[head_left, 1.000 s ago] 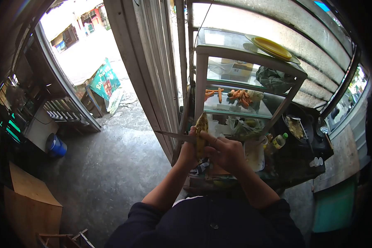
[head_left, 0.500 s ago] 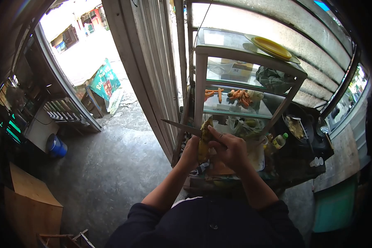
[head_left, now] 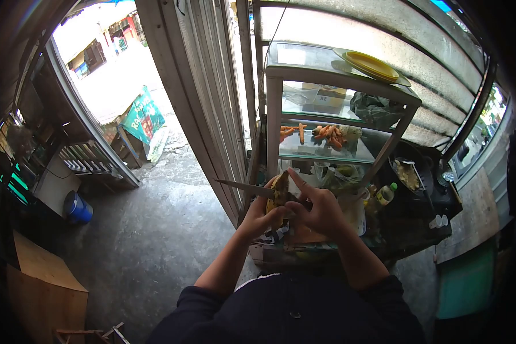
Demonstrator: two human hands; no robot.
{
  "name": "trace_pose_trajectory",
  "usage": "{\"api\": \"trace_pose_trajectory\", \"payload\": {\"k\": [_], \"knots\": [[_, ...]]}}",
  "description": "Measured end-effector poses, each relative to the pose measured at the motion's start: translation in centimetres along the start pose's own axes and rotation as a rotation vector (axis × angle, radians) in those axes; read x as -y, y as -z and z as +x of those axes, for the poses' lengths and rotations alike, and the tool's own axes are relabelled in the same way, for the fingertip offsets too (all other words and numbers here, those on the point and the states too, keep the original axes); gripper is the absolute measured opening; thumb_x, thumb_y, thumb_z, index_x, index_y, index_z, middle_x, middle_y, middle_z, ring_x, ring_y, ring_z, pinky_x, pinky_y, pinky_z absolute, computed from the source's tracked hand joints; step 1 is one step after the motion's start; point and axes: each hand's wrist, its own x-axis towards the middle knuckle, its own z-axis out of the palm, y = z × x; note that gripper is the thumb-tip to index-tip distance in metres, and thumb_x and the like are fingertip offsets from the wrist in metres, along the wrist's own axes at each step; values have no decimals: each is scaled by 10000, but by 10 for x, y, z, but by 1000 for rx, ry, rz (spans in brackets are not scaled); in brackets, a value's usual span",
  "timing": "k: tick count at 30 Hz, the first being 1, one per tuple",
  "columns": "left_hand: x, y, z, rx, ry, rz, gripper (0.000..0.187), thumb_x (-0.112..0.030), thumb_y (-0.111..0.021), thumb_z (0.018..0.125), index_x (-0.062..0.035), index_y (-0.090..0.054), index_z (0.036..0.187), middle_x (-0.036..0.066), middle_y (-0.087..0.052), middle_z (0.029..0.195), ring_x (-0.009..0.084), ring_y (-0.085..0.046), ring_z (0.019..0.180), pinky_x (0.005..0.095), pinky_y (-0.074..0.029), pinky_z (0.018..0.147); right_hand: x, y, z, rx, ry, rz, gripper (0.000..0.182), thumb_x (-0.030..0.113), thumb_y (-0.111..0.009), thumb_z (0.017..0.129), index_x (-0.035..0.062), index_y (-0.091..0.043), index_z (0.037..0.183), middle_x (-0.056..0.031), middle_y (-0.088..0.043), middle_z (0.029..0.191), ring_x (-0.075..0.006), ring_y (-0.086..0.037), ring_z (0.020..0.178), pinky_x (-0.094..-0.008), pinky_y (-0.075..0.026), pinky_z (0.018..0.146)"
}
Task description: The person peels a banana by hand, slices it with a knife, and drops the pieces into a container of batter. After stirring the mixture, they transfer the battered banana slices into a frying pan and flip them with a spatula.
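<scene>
My left hand (head_left: pixel 259 218) is closed around a yellow banana (head_left: pixel 278 190) with dark patches on its skin, held upright above the worktop. My right hand (head_left: pixel 322 213) grips a knife (head_left: pixel 243 187), the handle mostly hidden in the palm. Its blade points left and crosses behind or against the banana; exact contact is hard to make out. The right index finger stretches up along the banana's far side, and both thumbs come close together near its lower end. Below the hands lies a brown cutting board (head_left: pixel 305 234), partly covered by them.
A glass display case (head_left: pixel 274 114) stands ahead, with orange fried pieces (head_left: pixel 333 136) on a shelf and yellow plates (head_left: pixel 372 66) on top. To the right are a green-capped bottle (head_left: pixel 386 195) and a pan (head_left: pixel 408 175) with food. A blue bucket (head_left: pixel 78 206) stands on the floor at left.
The banana has tipped and shifted slightly left and down between my hands. My left thumb now reaches across toward the right hand, and the knife blade has moved a little left and lower.
</scene>
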Motion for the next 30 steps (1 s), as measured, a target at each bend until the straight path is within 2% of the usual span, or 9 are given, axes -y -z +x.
{"api": "trace_pose_trajectory", "payload": {"k": [1, 3, 10, 12, 16, 18, 22, 25, 30], "knots": [[-1, 0, 0, 1, 0, 0, 823, -309, -664, 863, -33, -174, 1464, 106, -415, 1349, 182, -414, 1242, 321, -357, 1013, 0, 1, 0, -1, 0, -1, 667, 320, -679, 820, 208, -396, 1414, -85, -590, 613, -284, -609, 556, -380, -475, 569], [-1, 1, 0, 4, 12, 22, 765, -173, -638, 862, -15, -184, 1456, 111, -463, 1288, 179, -476, 1172, 300, -392, 971, 0, 2, -1, 7, 16, -37, 704, 315, -679, 818, 194, -359, 1433, -86, -584, 615, -279, -605, 553, -370, -475, 573], [-2, 1, -3, -13, -34, 102, 741, -178, -647, 860, -24, -221, 1447, 118, -448, 1315, 186, -469, 1191, 323, -394, 979, -5, 0, -1, 21, 0, 24, 665, 299, -688, 812, 229, -405, 1410, -101, -600, 645, -256, -605, 560, -357, -472, 581], [-6, 3, -4, 12, 35, 120, 740, -177, -654, 855, -25, -234, 1444, 123, -447, 1319, 182, -457, 1200, 317, -382, 986, -4, 0, -2, 9, -18, 55, 646, 280, -695, 810, 237, -427, 1397, -102, -609, 656, -234, -615, 572, -348, -478, 596], [0, 9, -6, 34, -40, 145, 748, -176, -660, 849, -21, -234, 1444, 125, -446, 1323, 179, -444, 1210, 319, -366, 999, -6, 3, 1, -18, 20, 93, 615, 242, -692, 820, 237, -448, 1384, -96, -608, 655, -185, -593, 559, -332, -478, 605], [1, 12, -8, 55, -21, 169, 753, -179, -660, 847, -15, -232, 1444, 126, -442, 1330, 179, -435, 1219, 325, -355, 1010, -3, 10, 2, 98, -65, 263, 577, 211, -685, 830, 235, -475, 1366, -94, -597, 646, -148, -551, 549, -319, -472, 602], [-2, 12, -9, 87, -6, 111, 747, -192, -662, 846, -14, -243, 1439, 121, -451, 1318, 176, -437, 1214, 327, -355, 1008, -16, 4, 2, 150, -20, 245, 555, 191, -676, 837, 220, -485, 1358, -102, -584, 638, -139, -514, 554, -309, -469, 611], [3, 13, -10, 39, 16, 126, 737, -196, -665, 845, -10, -257, 1430, 118, -460, 1304, 176, -446, 1204, 327, -363, 1001, -19, -8, 1, 45, 41, 219, 534, 197, -662, 846, 201, -491, 1352, -130, -610, 679, -185, -584, 587, -319, -473, 628], [20, 12, -11, -78, 61, 143, 730, -203, -671, 850, -17, -264, 1427, 113, -466, 1295, 174, -460, 1191, 319, -384, 983, -20, -19, 2, -78, -22, 128, 473, 222, -635, 859, 197, -526, 1318, -179, -661, 830, -302, -666, 715, -339, -481, 641]]}}
